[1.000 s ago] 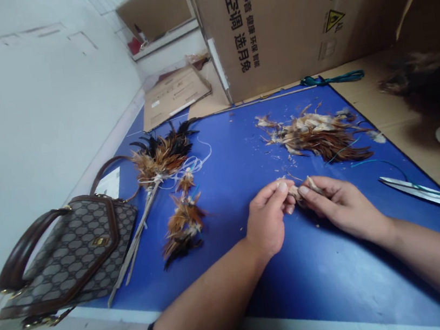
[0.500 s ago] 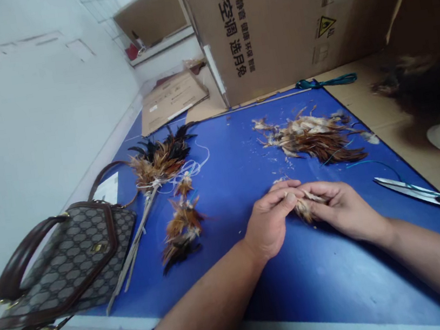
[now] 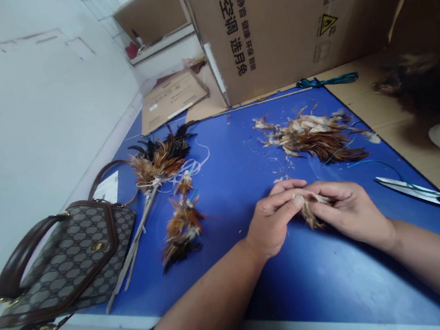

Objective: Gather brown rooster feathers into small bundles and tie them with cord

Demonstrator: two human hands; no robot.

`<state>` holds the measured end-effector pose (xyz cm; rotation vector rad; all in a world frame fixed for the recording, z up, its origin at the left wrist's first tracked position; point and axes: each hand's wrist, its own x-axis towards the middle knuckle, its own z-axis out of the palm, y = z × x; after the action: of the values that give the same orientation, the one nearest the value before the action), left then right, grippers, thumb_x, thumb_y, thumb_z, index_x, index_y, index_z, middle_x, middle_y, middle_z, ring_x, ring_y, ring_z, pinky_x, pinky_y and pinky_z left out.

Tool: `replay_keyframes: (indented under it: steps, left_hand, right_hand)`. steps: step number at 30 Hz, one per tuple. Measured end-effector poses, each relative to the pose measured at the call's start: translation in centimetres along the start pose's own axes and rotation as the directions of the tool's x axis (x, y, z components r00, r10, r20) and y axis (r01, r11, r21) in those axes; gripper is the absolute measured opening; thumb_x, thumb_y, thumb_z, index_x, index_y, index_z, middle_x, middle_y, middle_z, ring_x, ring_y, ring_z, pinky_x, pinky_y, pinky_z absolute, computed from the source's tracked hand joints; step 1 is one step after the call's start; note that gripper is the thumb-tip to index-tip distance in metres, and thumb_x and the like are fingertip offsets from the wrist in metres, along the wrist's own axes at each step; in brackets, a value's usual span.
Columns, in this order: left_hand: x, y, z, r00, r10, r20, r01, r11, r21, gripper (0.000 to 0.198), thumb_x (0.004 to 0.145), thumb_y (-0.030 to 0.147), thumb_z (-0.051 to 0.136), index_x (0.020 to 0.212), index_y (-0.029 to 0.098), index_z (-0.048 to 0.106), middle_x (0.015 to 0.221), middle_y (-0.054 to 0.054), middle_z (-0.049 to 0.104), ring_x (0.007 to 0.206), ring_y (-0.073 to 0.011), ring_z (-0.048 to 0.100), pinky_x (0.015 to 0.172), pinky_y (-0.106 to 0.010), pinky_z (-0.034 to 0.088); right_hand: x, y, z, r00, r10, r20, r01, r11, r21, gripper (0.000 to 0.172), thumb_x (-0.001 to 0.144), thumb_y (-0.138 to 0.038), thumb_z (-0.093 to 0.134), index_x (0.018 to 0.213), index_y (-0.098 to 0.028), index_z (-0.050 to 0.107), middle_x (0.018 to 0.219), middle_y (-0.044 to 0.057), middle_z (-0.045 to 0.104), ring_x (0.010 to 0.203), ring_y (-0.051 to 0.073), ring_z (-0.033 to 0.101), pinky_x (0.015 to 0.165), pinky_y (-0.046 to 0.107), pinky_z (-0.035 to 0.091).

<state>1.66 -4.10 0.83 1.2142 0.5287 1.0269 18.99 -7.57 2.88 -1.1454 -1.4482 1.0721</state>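
Note:
Over the front of the blue tabletop [image 3: 230,240], my left hand [image 3: 271,220] and my right hand [image 3: 351,209] meet at a small tuft of pale and brown feathers [image 3: 311,215]. Both sets of fingers are closed on it, thumbs on the near side; its upper part is hidden by the fingers. Beyond my hands lies a loose heap of brown and cream feathers [image 3: 318,140], with small bits of fluff around it. Off to the left are several small brown feather bunches [image 3: 183,222]. Scissors [image 3: 424,192] lie at the right with a teal cord across them.
A patterned handbag [image 3: 77,256] stands at the left. Beside it, a feather duster-like bundle [image 3: 160,160] on thin sticks [image 3: 136,242] lies with white string [image 3: 190,170]. A big cardboard box [image 3: 277,20] rises behind; teal cord [image 3: 326,81] lies at its foot.
My hands, still together on the feather tuft, have shifted slightly to the right. The tuft hangs a little lower between them. Nothing else on the table has moved.

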Motion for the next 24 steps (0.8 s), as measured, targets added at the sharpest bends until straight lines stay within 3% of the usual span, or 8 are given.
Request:
replay_keyframes:
  steps: [6,11,15,19,22,24]
  left_hand:
    - [0.0,-0.1,0.0,0.998,-0.024,-0.064,0.019,0.997,-0.079,0.018,0.098,0.030,0.068,0.108,0.027,0.083,0.131,-0.009,0.065,0.132,-0.0273,0.055,0.120,-0.049,0.038]
    - [0.0,0.1,0.1,0.998,-0.003,-0.059,0.002,1.000,-0.007,0.019,0.099,0.030,0.067,0.108,0.027,0.084,0.128,-0.009,0.067,0.132,-0.0267,0.054,0.122,-0.049,0.036]
    - [0.0,-0.1,0.1,0.999,0.008,-0.036,-0.009,1.000,-0.018,0.018,0.099,0.031,0.067,0.107,0.028,0.083,0.127,-0.008,0.067,0.131,-0.0261,0.055,0.120,-0.050,0.037]
    - [-0.1,-0.3,0.2,1.000,-0.011,-0.016,0.010,0.997,-0.073,0.017,0.097,0.031,0.070,0.106,0.028,0.084,0.131,-0.008,0.064,0.131,-0.0259,0.054,0.119,-0.048,0.039]
    - [-0.1,-0.1,0.2,0.999,-0.029,-0.013,0.027,0.990,-0.136,0.017,0.097,0.030,0.070,0.107,0.027,0.084,0.132,-0.010,0.064,0.136,-0.0269,0.051,0.120,-0.048,0.038]
    - [0.0,0.1,0.2,0.999,-0.041,-0.030,0.035,0.985,-0.168,0.017,0.096,0.029,0.071,0.105,0.027,0.084,0.130,-0.010,0.065,0.137,-0.0272,0.050,0.121,-0.048,0.037]
  right_hand:
    - [0.0,0.4,0.5,0.994,-0.021,-0.105,0.022,1.000,0.005,0.031,0.083,-0.038,0.081,0.107,-0.018,0.082,0.091,0.007,0.082,0.071,0.018,0.072,0.067,0.026,0.060]
    - [-0.3,1.0,0.5,0.982,-0.082,-0.167,0.075,0.996,-0.051,0.018,0.080,-0.025,0.080,0.097,-0.018,0.083,0.084,0.005,0.081,0.066,0.016,0.071,0.063,0.023,0.058]
    - [-0.4,0.8,0.3,0.983,-0.100,-0.153,0.103,0.995,0.009,0.013,0.078,-0.020,0.081,0.090,-0.020,0.081,0.077,0.002,0.078,0.062,0.013,0.066,0.059,0.021,0.055]
    - [-0.4,0.9,0.2,0.994,-0.027,-0.105,0.042,0.988,0.147,0.009,0.083,-0.027,0.083,0.091,-0.022,0.083,0.082,0.003,0.078,0.074,0.016,0.069,0.069,0.024,0.056]
    - [-0.4,1.5,0.3,0.995,0.058,-0.084,-0.032,0.958,0.284,0.016,0.085,-0.034,0.084,0.098,-0.024,0.084,0.086,0.003,0.078,0.081,0.017,0.072,0.078,0.027,0.057]
    - [-0.4,1.9,0.4,0.992,0.101,-0.077,-0.069,0.938,0.339,0.023,0.084,-0.038,0.085,0.103,-0.025,0.083,0.089,0.004,0.078,0.080,0.017,0.071,0.076,0.027,0.056]
